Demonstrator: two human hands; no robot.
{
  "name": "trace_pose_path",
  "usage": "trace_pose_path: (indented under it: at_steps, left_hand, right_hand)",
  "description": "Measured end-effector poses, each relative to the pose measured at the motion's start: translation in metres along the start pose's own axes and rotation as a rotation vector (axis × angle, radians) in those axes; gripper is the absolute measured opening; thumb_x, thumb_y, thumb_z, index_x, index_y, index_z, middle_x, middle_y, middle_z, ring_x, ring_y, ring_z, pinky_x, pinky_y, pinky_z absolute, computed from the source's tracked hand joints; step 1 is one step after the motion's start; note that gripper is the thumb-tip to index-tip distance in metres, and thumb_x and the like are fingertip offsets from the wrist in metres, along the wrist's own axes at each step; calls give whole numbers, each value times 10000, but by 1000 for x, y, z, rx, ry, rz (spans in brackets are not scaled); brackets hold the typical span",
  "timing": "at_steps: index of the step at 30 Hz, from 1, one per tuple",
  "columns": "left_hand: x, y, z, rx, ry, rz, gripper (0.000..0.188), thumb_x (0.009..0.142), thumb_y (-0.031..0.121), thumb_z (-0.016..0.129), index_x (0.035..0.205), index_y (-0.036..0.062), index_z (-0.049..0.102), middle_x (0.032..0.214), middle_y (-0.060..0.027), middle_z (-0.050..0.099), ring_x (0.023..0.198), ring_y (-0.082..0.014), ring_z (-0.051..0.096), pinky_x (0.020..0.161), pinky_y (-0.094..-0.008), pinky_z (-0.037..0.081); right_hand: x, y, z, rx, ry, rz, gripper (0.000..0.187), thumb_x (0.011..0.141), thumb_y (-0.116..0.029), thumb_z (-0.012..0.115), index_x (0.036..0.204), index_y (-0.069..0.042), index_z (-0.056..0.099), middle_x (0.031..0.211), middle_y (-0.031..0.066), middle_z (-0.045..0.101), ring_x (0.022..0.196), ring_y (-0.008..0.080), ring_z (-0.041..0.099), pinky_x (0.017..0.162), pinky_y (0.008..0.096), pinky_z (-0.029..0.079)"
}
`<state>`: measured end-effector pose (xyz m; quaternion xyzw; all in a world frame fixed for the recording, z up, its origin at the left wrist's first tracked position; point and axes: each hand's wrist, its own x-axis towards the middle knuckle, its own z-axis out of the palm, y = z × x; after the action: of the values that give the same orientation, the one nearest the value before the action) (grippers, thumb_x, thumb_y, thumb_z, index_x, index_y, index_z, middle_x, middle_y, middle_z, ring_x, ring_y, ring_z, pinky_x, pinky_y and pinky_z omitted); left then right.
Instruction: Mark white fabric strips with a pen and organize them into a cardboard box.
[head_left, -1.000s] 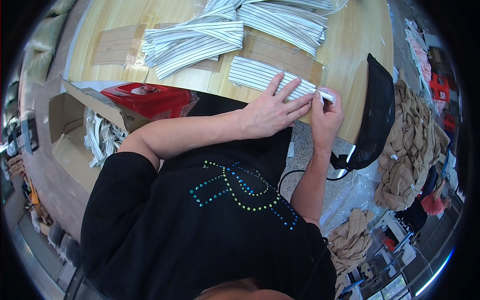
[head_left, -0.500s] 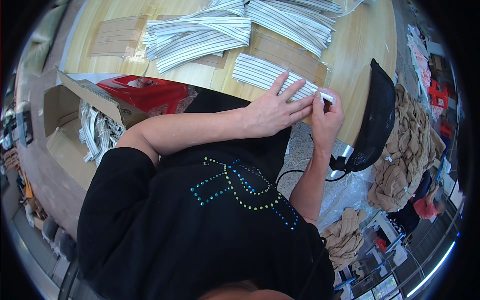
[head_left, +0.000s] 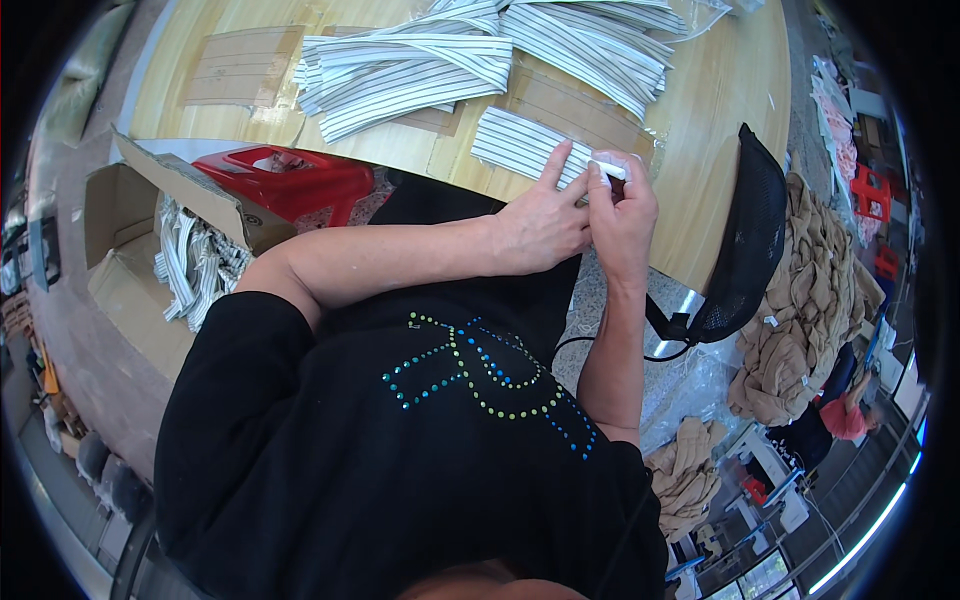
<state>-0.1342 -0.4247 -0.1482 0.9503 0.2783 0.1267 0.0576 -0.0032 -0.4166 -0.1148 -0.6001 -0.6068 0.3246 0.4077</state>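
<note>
A short striped fabric strip (head_left: 508,143), white with dark lines, lies at the near edge of the table. My left hand (head_left: 540,228) rests on it with the fingers stretched out and nothing gripped. At the strip's right end, my right hand (head_left: 627,225) pinches a white folded or rolled end (head_left: 608,170) between thumb and fingers. The two hands meet there, and the right thumb and left fingertips partly hide the fabric. Farther back lie loose piles of similar striped strips (head_left: 410,75), with more strips (head_left: 590,50) to their right.
Brown cardboard pieces (head_left: 240,65) are taped to the wooden table (head_left: 715,120). A black mesh-covered object (head_left: 745,235) stands at its right edge. On the left are an open carton (head_left: 130,290) of striped fabric and a red stool (head_left: 290,185). Brown garments (head_left: 800,300) are heaped at right.
My right hand has moved left along the strip with the white end, closer to my left hand. The left hand stays nearly in place, its fingers less spread.
</note>
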Motion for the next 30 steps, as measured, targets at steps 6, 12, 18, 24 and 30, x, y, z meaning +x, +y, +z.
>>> trace_pose_path:
  at_steps: [6, 12, 18, 24, 30]
  left_hand:
    - [-2, -1, -2, -3, -48, 19, 279, 839, 249, 571, 1055, 138, 710, 1250, -83, 571, 1342, -366, 351, 1045, -753, 164]
    - [-2, 3, 36, -19, 75, -41, 351, 817, 254, 590, 1114, 86, 669, 1274, -159, 552, 1320, -369, 390, 1053, -713, 191]
    - [5, 2, 40, -210, 189, -48, 394, 805, 229, 585, 1161, 68, 630, 1299, -173, 540, 1309, -376, 413, 1060, -682, 208]
    - [7, -7, 2, -97, 258, -73, 291, 809, 217, 576, 1065, 95, 640, 1119, -101, 572, 1160, -289, 495, 1029, -603, 285]
    - [15, -22, -15, -223, 312, -146, 201, 730, 134, 620, 924, 85, 603, 893, -46, 483, 894, -231, 493, 855, -370, 386]
  right_hand:
    - [1, -8, 6, -172, 15, 175, 123, 915, -68, 638, 1007, 13, 621, 917, 52, 643, 846, 110, 591, 736, 258, 487]
    - [11, -28, 26, 0, -72, -65, 138, 914, -88, 646, 1001, 18, 635, 911, 66, 658, 807, 124, 608, 716, 271, 488]
    - [19, -28, 31, -124, -111, -96, 128, 872, -78, 660, 951, 19, 632, 846, 139, 633, 699, 220, 620, 652, 331, 493]
    - [41, -22, 17, -29, 160, -34, 186, 849, -57, 657, 1024, 1, 628, 829, 118, 640, 640, 197, 594, 622, 316, 485]
    - [82, 20, -8, -244, 341, -192, 252, 874, -29, 613, 1125, -6, 604, 889, 76, 648, 771, 145, 611, 704, 283, 497]
